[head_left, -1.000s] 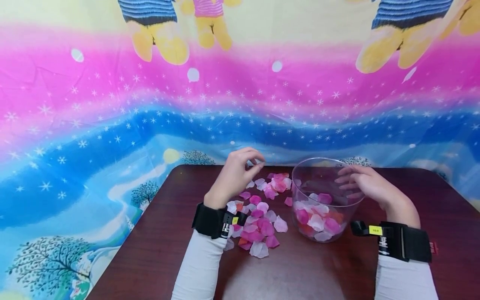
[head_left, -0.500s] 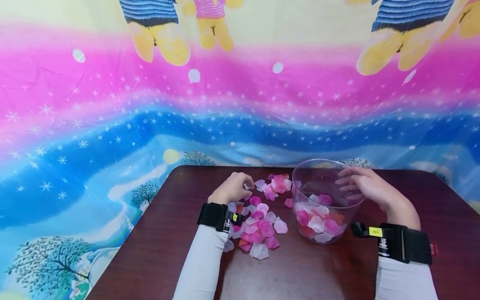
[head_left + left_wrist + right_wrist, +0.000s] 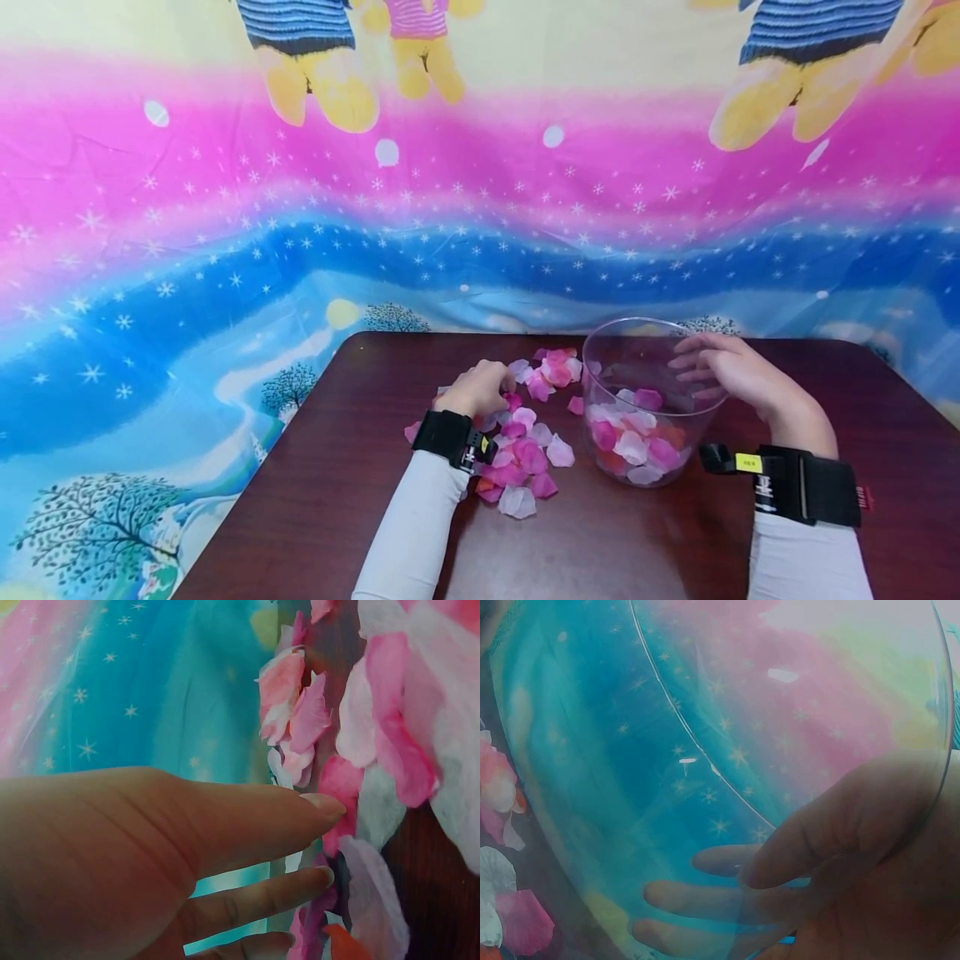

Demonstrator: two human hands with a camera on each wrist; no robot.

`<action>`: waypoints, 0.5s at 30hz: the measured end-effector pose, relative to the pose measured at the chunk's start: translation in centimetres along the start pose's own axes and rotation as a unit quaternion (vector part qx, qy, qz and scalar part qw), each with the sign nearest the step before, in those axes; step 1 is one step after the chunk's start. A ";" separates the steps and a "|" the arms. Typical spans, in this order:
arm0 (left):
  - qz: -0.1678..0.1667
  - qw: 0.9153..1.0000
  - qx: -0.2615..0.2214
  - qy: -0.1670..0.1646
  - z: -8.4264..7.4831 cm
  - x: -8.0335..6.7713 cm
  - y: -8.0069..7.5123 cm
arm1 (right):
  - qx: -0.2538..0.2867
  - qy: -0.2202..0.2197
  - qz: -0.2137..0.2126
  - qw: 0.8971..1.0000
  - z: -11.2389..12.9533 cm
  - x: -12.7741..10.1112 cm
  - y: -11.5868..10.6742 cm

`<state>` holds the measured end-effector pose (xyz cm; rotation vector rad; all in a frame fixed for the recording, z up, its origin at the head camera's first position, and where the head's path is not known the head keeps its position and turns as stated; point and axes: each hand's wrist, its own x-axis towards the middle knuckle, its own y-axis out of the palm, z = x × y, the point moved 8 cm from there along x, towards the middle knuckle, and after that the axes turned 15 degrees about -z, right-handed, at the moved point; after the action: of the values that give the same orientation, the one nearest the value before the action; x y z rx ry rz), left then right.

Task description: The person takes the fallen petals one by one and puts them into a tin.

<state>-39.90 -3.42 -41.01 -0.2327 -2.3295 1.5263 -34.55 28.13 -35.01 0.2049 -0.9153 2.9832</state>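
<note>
Centrally on a dark brown table [image 3: 315, 500] lies a loose heap of fabric petals [image 3: 525, 450], pink, white and a few orange, spread from the far middle of the tabletop toward the near edge. Left hand [image 3: 477, 389]: lowered onto the far-left part of the heap, knuckles up; the left wrist view shows its fingers [image 3: 300, 817] stretched nearly straight, tips touching petals, nothing visibly pinched between them. Just right of the heap stands a clear plastic bowl [image 3: 600, 350], upright, round, its bottom holding a shallow layer of the same petals in pink, white and orange. Right hand [image 3: 731, 371]: placed against the bowl's far-right wall, fingers and thumb curved around the rim and side, gripping it; the right wrist view shows the thumb and fingers through the transparent wall. Both forearms wear white sleeves [image 3: 408, 533] and black wrist straps [image 3: 813, 493]. Behind the table hangs a bright printed cloth [image 3: 225, 208] with pink, blue and yellow bands, white stars, trees and cartoon figures.
</note>
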 end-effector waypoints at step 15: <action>-0.009 1.000 0.011 0.005 0.0 0.3 0.4 | -0.001 -0.001 0.001 1.000 0.4 -0.2 0.0</action>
<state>-40.23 -3.15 -41.35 -0.2126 -2.2990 1.5383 -34.32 27.91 -34.75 0.2076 -0.9183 2.9853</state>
